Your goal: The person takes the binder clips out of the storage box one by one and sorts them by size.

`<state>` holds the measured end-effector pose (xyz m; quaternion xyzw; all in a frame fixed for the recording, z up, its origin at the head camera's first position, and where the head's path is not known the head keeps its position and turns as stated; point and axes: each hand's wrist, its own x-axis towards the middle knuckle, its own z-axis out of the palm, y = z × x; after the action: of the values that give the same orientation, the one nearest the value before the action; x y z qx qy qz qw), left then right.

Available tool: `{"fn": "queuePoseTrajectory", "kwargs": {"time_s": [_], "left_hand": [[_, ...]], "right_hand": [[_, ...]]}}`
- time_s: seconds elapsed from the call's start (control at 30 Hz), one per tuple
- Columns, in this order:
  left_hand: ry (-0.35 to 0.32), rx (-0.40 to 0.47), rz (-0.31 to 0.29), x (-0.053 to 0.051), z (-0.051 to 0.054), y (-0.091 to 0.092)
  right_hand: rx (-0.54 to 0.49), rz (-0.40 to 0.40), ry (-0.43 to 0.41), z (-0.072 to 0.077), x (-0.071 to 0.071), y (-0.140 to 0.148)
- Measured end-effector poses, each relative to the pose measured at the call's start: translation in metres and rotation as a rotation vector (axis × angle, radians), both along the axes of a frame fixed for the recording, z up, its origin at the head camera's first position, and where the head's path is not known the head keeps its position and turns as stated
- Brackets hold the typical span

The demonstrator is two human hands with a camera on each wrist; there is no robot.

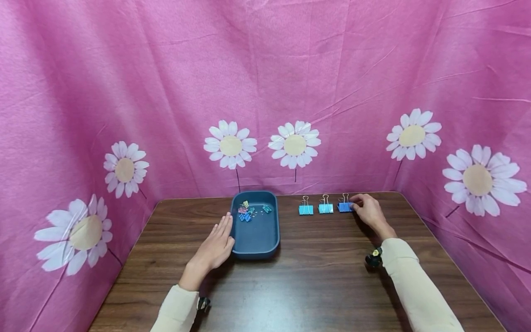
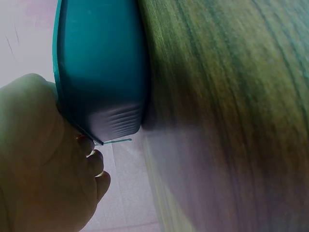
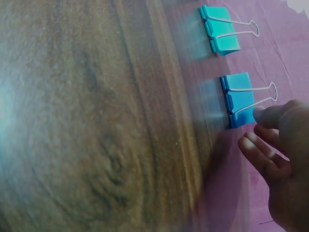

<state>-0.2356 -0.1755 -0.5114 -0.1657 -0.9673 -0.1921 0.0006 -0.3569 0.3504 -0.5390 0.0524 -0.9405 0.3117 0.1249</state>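
In the head view, my left hand (image 1: 215, 246) lies with straight fingers against the left side of a dark blue-grey tray (image 1: 274, 230). Small colourful clips (image 1: 245, 216) sit in the tray, in yellow, pink, blue and green. To its right, two turquoise binder clips (image 1: 306, 210) and a blue binder clip (image 1: 344, 207) stand in a row, wire handles up. My right hand (image 1: 368, 211) pinches the blue clip's right end with thumb and index finger; its other fingers extend beside it in the right wrist view. The left wrist view shows the tray's outer wall (image 2: 104, 63) beside the palm.
The brown wooden table (image 1: 315, 286) ends at a pink cloth (image 1: 265, 69) printed with white flowers, which hangs at the back and both sides. The row of binder clips stands near the table's back edge.
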Motion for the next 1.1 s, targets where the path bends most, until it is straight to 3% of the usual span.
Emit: {"fn": "queuePoseTrajectory", "kwargs": {"time_s": [0.2, 0.4, 0.87, 1.1], "left_hand": [[0.006, 0.003, -0.002, 0.000, 0.000, 0.000], [0.005, -0.006, -0.002, 0.000, 0.000, 0.000], [-0.010, 0.000, -0.005, 0.000, 0.000, -0.001], [-0.005, 0.008, -0.004, 0.000, 0.000, -0.001]], "right_hand": [[0.014, -0.023, 0.089, 0.008, 0.001, -0.002], [0.029, 0.011, 0.109, 0.025, -0.002, -0.014], [0.084, 0.220, 0.152, 0.084, -0.004, -0.081], [0.115, 0.336, 0.157, 0.104, -0.006, -0.119]]}}
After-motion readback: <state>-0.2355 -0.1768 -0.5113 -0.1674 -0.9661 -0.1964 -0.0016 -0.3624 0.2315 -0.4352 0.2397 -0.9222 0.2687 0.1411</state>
